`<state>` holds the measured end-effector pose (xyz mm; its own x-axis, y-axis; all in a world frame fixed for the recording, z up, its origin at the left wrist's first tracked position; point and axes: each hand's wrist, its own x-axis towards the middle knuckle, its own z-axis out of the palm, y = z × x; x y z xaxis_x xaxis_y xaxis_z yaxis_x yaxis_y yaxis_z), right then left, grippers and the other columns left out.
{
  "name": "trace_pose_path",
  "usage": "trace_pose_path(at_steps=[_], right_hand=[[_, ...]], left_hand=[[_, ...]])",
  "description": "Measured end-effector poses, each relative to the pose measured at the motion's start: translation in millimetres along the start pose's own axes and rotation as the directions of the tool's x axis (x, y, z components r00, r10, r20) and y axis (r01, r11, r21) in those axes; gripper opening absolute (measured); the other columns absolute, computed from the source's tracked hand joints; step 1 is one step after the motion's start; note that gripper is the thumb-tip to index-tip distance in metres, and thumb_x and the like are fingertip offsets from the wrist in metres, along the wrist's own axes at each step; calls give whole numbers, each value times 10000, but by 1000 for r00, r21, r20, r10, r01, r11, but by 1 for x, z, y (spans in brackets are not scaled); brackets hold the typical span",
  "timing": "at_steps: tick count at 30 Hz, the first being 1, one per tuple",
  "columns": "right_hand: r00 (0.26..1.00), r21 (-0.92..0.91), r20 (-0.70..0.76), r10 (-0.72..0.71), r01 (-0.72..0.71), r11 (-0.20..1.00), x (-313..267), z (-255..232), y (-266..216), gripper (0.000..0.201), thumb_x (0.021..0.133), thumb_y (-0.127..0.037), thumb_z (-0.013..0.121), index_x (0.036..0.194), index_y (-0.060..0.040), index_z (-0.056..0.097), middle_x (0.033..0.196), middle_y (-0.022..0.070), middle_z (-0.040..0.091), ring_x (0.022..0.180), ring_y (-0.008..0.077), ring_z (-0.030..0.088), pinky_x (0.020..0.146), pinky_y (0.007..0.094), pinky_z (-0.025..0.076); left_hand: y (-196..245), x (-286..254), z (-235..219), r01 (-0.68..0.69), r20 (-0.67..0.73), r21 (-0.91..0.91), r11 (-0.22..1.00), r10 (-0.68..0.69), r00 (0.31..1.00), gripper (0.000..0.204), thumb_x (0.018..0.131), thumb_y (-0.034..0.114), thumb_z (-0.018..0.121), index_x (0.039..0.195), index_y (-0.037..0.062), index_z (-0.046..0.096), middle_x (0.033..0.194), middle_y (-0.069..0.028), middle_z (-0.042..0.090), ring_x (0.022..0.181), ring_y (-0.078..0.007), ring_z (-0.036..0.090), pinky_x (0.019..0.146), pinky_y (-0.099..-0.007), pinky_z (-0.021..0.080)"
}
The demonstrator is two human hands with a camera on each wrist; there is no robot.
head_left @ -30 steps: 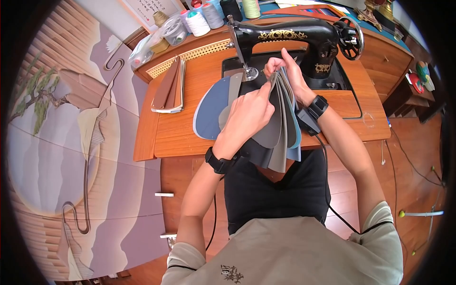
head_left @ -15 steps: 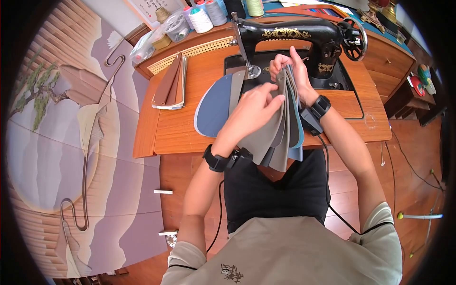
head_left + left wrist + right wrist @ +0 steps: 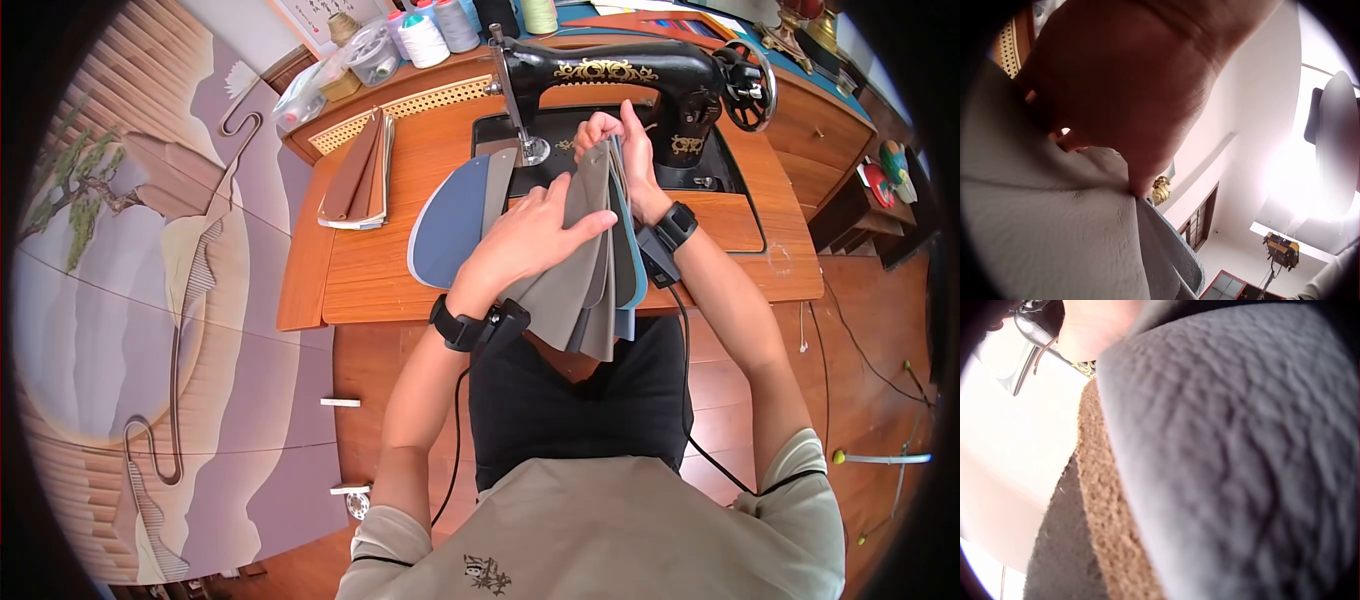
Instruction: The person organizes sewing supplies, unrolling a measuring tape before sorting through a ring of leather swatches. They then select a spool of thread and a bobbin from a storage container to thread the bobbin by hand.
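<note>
A fan of leather swatches (image 3: 562, 300), mostly grey with some blue leaves, hangs over the table's front edge. At its narrow top end, my right hand (image 3: 637, 165) holds the bundle, thumb pointing up. My left hand (image 3: 530, 235) rests on a grey leaf, fingers extended and thumb spread across the stack. In the left wrist view, the thumb (image 3: 1142, 181) touches the edge of a pale grey leaf (image 3: 1054, 237). A blue leaf (image 3: 445, 225) lies to the left on the table. Grained grey leather (image 3: 1229, 444) and a brown fibrous edge (image 3: 1100, 487) fill the right wrist view.
A black sewing machine (image 3: 610, 65) stands behind the hands. Brown leather swatches (image 3: 358, 180) lie on the table (image 3: 375, 280) at left. Thread spools (image 3: 424, 42) and plastic boxes (image 3: 371, 65) line the back shelf. A cable (image 3: 688, 390) runs down from the right wrist.
My left hand has come away from the top of the bundle, lower and to the left, its fingers straightening. A grey leaf now spreads leftward under it. The right hand keeps holding the bundle.
</note>
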<state>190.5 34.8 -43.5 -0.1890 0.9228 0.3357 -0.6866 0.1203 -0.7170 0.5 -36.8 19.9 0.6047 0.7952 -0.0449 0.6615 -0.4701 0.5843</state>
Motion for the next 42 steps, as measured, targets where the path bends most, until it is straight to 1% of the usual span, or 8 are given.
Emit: trace_pose_path(at_steps=[12,16,17,18,26,28,39,42], right_hand=[[999,-110,-36,38,-42,993,0,0,-2,667,972,-588,204,719,-61,524,720,60,561,683,151,515,653,274,419],[999,-135,-28,29,-33,990,1,0,1,672,970,-590,214,763,-47,552,772,65,585,740,153,548,724,274,437],[999,-141,-30,17,-21,990,1,-1,1,677,970,-589,214,779,-41,561,791,68,592,760,157,558,750,277,442],[1000,-146,6,8,-7,989,2,-2,0,681,971,-588,214,797,-31,565,813,72,591,786,163,564,787,286,443],[999,-96,13,38,-36,995,0,11,-4,706,966,-601,198,817,-15,563,847,83,598,824,168,568,828,292,452],[999,-118,16,50,-48,992,-4,18,-6,711,964,-604,195,826,-13,565,861,86,605,837,169,575,837,291,453],[979,-208,87,182,-161,965,-7,30,-10,716,975,-581,202,1048,12,596,1011,100,640,944,145,600,900,275,448],[976,-199,81,203,-184,963,-6,28,-8,680,978,-570,219,978,-11,604,930,70,644,842,115,600,812,248,466]], left_hand=[[5,1,7,62,-39,65,996,-60,997,882,859,685,420,1328,-62,412,1193,-335,532,1145,-418,525,969,-448,407],[-3,16,10,-106,-310,13,994,105,945,614,904,507,505,1190,-36,520,1096,-253,588,1023,-393,575,877,-448,444],[-3,19,10,-144,-403,22,989,141,904,515,908,435,547,1129,-30,553,1053,-225,601,978,-380,588,842,-444,455],[-2,20,11,-202,-545,84,976,214,811,362,893,332,601,981,-17,567,989,-191,603,885,-350,606,756,-433,473],[-5,29,11,-270,-519,128,954,296,802,190,872,202,602,878,21,547,705,-163,590,658,-296,606,596,-379,453],[-4,29,5,-307,-569,99,946,307,763,128,837,158,586,840,31,578,646,-165,567,603,-306,586,570,-380,448],[-4,37,-15,-336,-641,94,937,315,700,114,788,109,600,767,-2,593,599,-129,549,548,-218,581,540,-339,449],[-5,40,-18,-324,-624,114,939,321,713,131,808,104,590,766,-19,576,599,-116,566,535,-181,582,537,-321,457]])
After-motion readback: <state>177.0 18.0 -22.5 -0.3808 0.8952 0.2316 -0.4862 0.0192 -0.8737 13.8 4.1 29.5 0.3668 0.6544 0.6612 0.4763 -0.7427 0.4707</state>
